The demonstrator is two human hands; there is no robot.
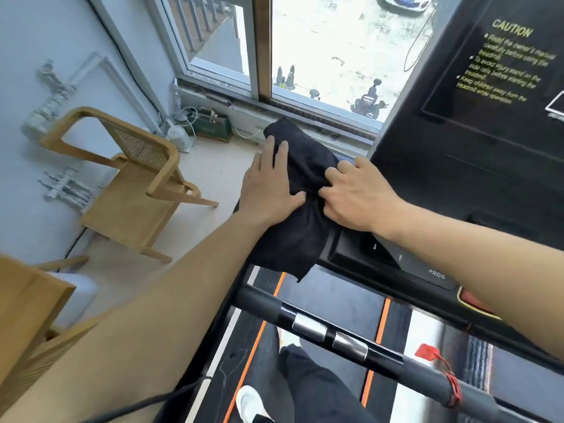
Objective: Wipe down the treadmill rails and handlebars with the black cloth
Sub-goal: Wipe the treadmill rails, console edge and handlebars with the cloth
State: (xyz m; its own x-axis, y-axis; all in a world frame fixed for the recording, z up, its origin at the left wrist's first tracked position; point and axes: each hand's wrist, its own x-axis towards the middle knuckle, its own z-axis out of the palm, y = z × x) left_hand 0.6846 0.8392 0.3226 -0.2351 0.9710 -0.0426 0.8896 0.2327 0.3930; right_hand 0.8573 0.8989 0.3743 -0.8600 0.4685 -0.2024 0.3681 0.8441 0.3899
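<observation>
So the cloth is draped over the left end of the console, with one corner hanging off the near edge above the belt. The left hand lies flat on it, fingers straight and close together, thumb spread out to the side, palm pressing the fabric down and not gripping anything. The right hand is the opposite: fingers curled in tight, knuckles up, bunching a fold of the cloth right next to the left thumb. The two hands are almost touching. The handlebar runs across nearer the person, below both forearms, with shiny metal pads and a red tag tied on; neither hand touches it. A wooden chair sits off to the left, by the window
</observation>
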